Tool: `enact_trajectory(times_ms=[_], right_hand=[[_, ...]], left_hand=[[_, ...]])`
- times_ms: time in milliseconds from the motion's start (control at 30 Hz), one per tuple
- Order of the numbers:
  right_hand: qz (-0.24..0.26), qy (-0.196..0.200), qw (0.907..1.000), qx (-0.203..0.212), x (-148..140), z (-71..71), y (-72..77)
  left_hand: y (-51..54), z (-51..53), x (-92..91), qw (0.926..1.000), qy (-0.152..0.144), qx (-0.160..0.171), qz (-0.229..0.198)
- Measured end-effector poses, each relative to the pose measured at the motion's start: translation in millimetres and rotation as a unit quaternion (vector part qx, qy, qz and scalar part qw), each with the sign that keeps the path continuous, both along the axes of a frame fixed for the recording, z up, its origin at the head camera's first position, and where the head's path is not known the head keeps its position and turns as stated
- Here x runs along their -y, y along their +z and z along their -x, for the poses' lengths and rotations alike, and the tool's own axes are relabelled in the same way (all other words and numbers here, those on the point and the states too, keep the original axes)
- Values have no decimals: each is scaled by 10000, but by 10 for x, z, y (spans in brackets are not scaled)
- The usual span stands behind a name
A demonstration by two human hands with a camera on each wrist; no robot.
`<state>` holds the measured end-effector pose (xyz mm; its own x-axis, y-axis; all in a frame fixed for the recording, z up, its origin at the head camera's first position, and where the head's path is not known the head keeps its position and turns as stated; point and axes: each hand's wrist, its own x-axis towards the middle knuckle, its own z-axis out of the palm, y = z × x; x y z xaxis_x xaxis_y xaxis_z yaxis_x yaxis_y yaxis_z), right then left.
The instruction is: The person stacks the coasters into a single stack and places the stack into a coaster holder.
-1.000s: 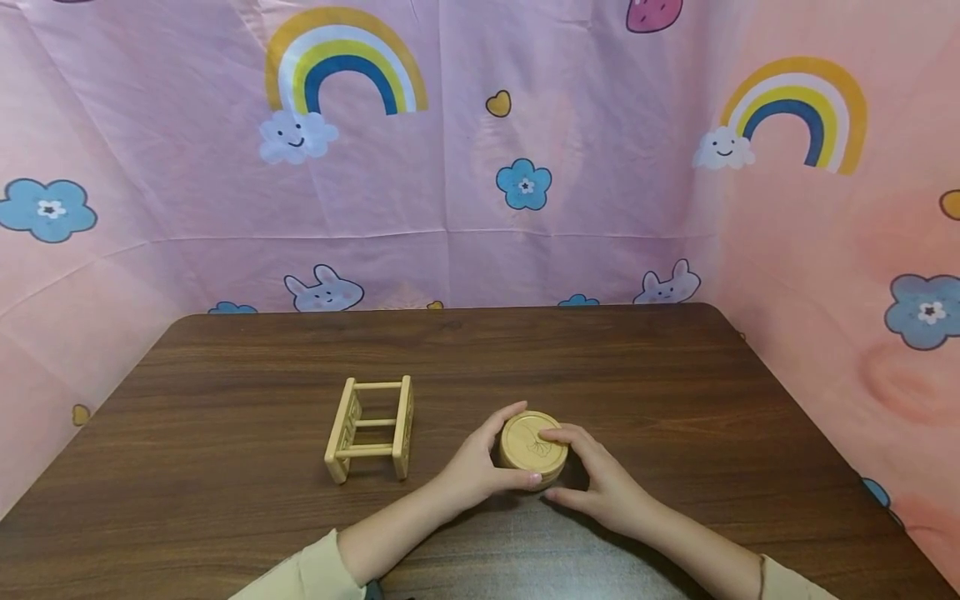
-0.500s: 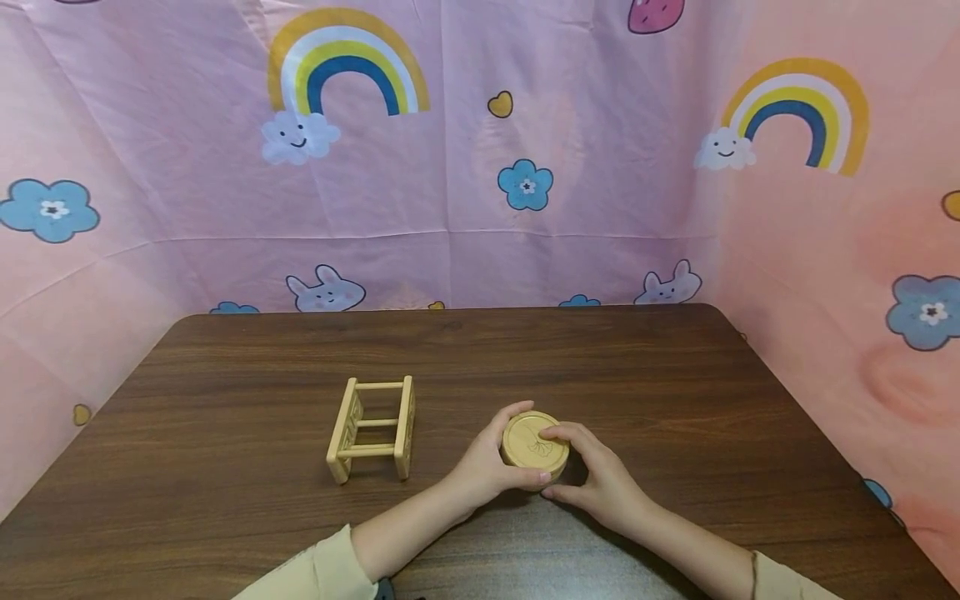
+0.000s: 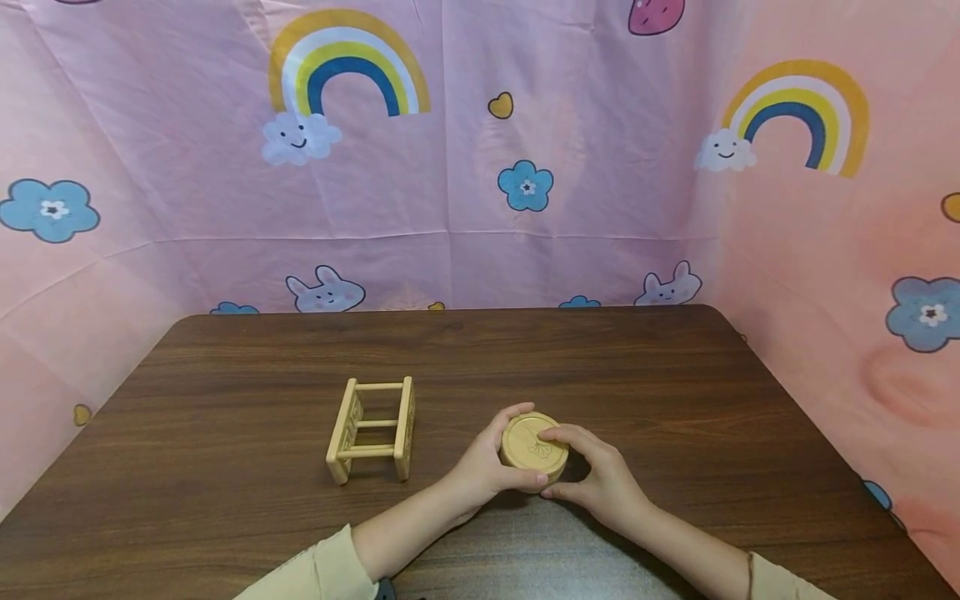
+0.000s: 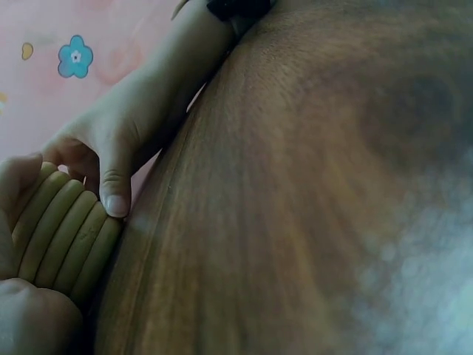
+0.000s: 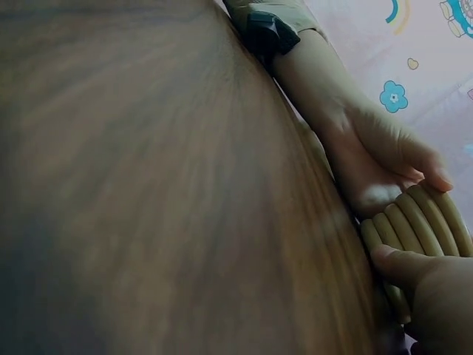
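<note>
A stack of round pale-wood coasters (image 3: 525,450) sits right of the table's middle, a leaf-like line drawing on its top disc. My left hand (image 3: 480,467) grips the stack from the left, thumb along the near side and fingers round the far side. My right hand (image 3: 611,487) pinches it from the right, one finger on top and the thumb low on the near side. In the left wrist view, several coaster edges (image 4: 63,229) show in a leaning stack, right thumb at the lowest. The right wrist view shows the coasters (image 5: 421,218) between both hands.
A pale wooden rack (image 3: 405,425) with carved side panels and crossbars stands on the left of the dark wood table (image 3: 247,358). A pink printed cloth (image 3: 450,200) hangs behind the table and along its sides.
My left hand and forearm have shifted slightly right, the thumb reaching a little further along the near side of the stack. The coasters, the rack and my right hand stay almost where they were.
</note>
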<state>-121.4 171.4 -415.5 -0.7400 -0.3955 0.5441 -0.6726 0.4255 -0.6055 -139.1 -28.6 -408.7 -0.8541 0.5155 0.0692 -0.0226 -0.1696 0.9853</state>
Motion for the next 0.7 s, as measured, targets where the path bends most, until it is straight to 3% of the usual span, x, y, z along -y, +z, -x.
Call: enact_trajectory(times_ms=[267,700], right_hand=[[143,92,9998,112,86,-136,297],[190,-66,9983,544,96,-186,330]], left_hand=[[47,-17,12,9994,-37,308,-163],[88,-35,24,9978,25,527,-402]])
